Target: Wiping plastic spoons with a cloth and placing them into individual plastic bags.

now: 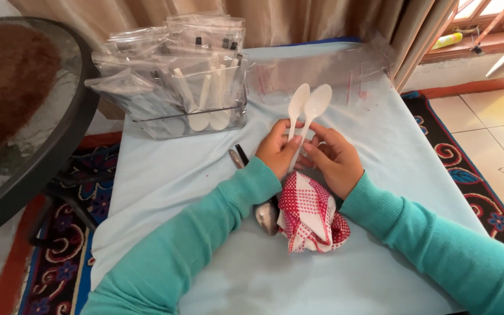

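Clear bin [189, 125] ahead-left; cloth [380, 175] rightward bare.

Even, soft daylight, brightest at the upper right by the window [485, 23], lights the pale blue surface [392, 151] with faint shadows, mild glare on the plastic bags [176, 52], sharp focus, slight wide-angle edge distortion.

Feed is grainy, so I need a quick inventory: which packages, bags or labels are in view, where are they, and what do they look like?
Clear plastic bin: back left of the table, rectangular, transparent.
Bagged spoon packs: heaped in and over the bin, clear sleeves holding white spoons.
Empty clear bags: flat behind the hands, transparent with small red markings.
Yellow bottle: on the sill, top right, lying down.
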